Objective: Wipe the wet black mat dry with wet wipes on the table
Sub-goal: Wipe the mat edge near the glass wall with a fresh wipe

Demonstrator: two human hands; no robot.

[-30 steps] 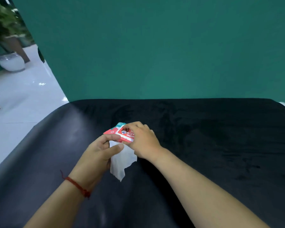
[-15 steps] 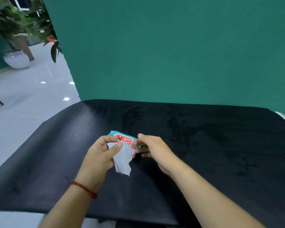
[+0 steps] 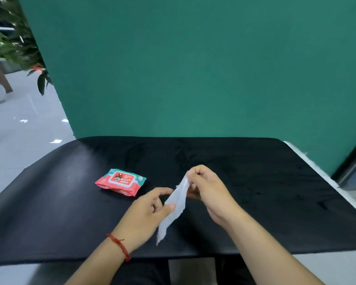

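Black mat (image 3: 255,171) on table (image 3: 337,264), green wall (image 3: 193,68) behind; L hand (image 3: 146,210), R hand (image 3: 210,188) pinch 1 wipe (image 3: 177,200).

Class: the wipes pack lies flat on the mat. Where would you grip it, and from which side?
Probably pinch the wipes pack across its two long edges, coming from above: it lies flat, label up, on the black mat.

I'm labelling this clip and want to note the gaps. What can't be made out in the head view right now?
Head view:
- wipes pack: small print too small and blurred; only "Wipes" reads.
- black mat: wet areas hard to tell on the dark fabric.
- wet wipe: top edge hidden by the right hand; lower end blurred.
- plant: cut off by the left edge, blurred.
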